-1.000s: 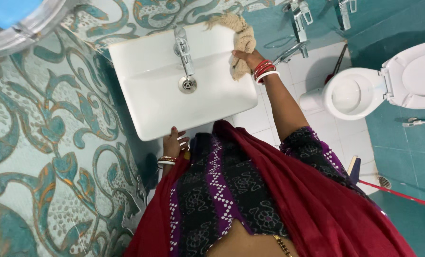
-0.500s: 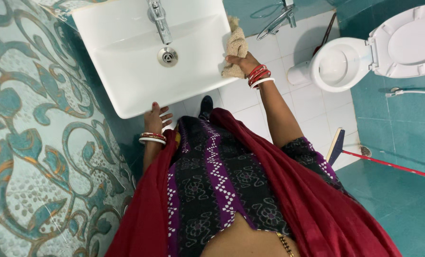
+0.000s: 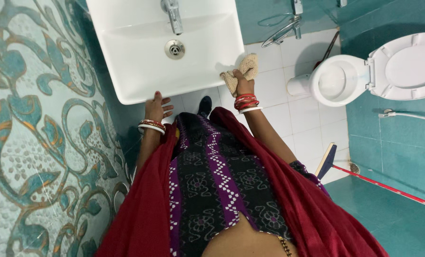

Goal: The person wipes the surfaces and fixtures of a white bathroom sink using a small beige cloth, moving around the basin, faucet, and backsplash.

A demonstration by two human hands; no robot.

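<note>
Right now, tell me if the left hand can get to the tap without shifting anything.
Probably yes. The left hand rests on the basin's front rim, and only bare white bowl lies between it and the tap; the cloth sits off to the right.

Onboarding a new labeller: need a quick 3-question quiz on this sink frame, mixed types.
1. True or false: the right hand holds a cloth at the sink's front right corner.
2. Where is the left hand? A on the tap, B at the sink's front edge, C on the toilet.
3. Fill in: the toilet lid is ____.

Key: 1 true; 2 B; 3 up.
</note>
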